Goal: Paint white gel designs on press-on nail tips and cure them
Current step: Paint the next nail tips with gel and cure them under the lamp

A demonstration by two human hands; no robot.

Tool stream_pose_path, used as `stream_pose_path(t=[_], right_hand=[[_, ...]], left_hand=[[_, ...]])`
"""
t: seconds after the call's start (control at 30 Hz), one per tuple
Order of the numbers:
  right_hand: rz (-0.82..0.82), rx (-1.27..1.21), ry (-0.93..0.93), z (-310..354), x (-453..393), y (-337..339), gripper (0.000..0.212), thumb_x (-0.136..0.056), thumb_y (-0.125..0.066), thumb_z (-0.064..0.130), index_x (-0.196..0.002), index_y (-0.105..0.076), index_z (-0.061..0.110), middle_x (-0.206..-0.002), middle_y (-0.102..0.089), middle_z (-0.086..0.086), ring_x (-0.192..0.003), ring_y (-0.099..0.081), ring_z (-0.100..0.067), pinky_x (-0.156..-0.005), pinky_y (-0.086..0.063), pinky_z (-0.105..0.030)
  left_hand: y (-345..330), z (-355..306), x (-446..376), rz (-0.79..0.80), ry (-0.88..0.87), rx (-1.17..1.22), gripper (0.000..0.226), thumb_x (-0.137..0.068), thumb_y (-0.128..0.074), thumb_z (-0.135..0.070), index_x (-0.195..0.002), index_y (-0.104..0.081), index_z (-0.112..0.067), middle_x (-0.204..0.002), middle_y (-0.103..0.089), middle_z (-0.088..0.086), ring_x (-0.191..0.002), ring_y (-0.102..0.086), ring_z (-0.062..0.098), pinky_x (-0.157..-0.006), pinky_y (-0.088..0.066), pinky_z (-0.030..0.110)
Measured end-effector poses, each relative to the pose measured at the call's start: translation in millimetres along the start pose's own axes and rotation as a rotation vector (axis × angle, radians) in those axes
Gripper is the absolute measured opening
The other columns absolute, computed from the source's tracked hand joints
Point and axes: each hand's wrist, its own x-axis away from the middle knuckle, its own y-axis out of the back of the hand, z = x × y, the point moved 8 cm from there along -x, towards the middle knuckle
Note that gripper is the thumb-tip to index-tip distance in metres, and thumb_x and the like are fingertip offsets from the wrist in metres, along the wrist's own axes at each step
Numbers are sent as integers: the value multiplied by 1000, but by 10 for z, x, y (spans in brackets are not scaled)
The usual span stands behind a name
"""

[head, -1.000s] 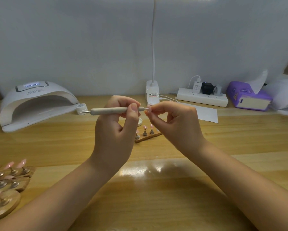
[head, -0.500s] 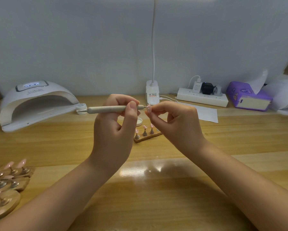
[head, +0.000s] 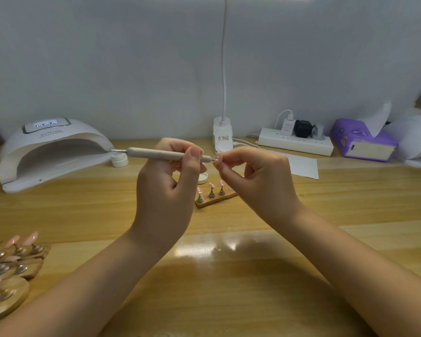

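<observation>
Pen (head: pixel 165 153) lower, tip at nail (head: pixel 218 157).

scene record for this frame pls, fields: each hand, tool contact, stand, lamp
left hand: holds dotting pen, level, tip pointing right
right hand: pinches pink nail tip
tool contact: pen tip at the nail tip; touching or not, cannot tell
wooden stand: behind the hands, three tips visible upright
nail lamp: far left, display lit, nothing visible inside
</observation>
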Motion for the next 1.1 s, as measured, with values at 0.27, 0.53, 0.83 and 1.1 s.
stream_pose_path(t=[0.27, 0.53, 0.83, 1.1], right_hand=[[-4, -3, 10, 11, 1, 8, 9, -87, -71, 20, -90, -76, 13, -77, -72, 6, -60, -54, 13, -56, -35, -4], [4, 5, 7, 11, -1, 1, 10, -87, -70, 21, -91, -76, 14, -78, -71, 9, -61, -54, 13, -57, -35, -3], [0, -34, 21, 39, 0, 7, 8, -87, -71, 16, -90, -75, 10, -75, -66, 13, -61, -54, 15, -58, -36, -2], [5, -30, 28, 47, -2, -4, 9, -87, -71, 16, -91, -75, 10, -77, -66, 12, -61, -54, 15, -59, -36, -1]], left_hand=[[0, 27, 7, -6, 23, 3, 12, -96, -49, -27, -87, -56, -25, -80, -68, -7, -67, -65, 14, -58, -51, 24], [11, 15, 5, -14, 9, 19, 11, -96, -49, -28, -88, -56, -26, -82, -68, -7, -68, -65, 17, -59, -52, 29], [22, 80, -4, -26, 51, 78, 16, -96, -46, -33, -90, -55, -23, -77, -68, -17, -74, -67, 5, -68, -50, 17], [7, 91, -6, -17, 56, 73, 14, -96, -47, -33, -90, -56, -24, -79, -69, -15, -75, -67, 7, -67, -52, 19]])
